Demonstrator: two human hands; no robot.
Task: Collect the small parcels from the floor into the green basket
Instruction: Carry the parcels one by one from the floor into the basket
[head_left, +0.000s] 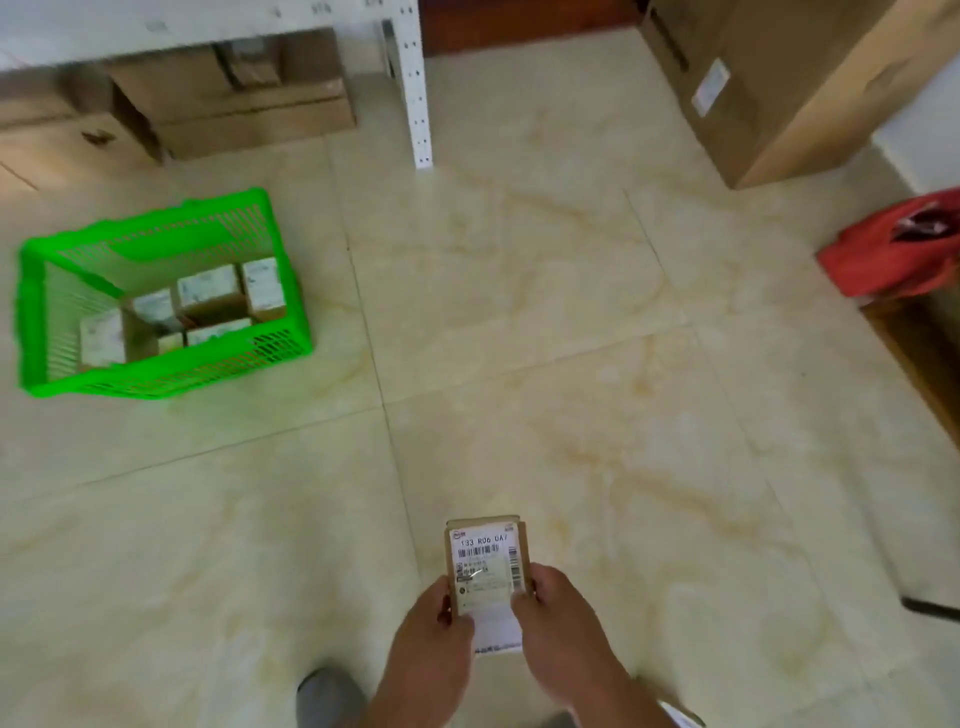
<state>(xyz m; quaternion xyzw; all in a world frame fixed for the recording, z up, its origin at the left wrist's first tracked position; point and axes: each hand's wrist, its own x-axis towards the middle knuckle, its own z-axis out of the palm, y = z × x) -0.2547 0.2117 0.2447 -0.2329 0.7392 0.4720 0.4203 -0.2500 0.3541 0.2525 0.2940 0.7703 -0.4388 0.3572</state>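
Note:
A small cardboard parcel (485, 564) with a white barcode label is held above the floor at the bottom centre. My left hand (434, 639) grips its left edge and my right hand (558, 618) grips its right edge. A loose end of the label hangs below the parcel between my hands. The green basket (166, 374) stands on the floor at the left, well away from my hands. Several labelled parcels (210, 288) lie inside it.
A white metal shelf leg (415, 88) stands at the back with cardboard boxes (234, 104) under the shelf. A large cardboard box (779, 88) sits at the back right, a red bag (893, 249) at the right edge. My shoe (327, 699) shows at the bottom.

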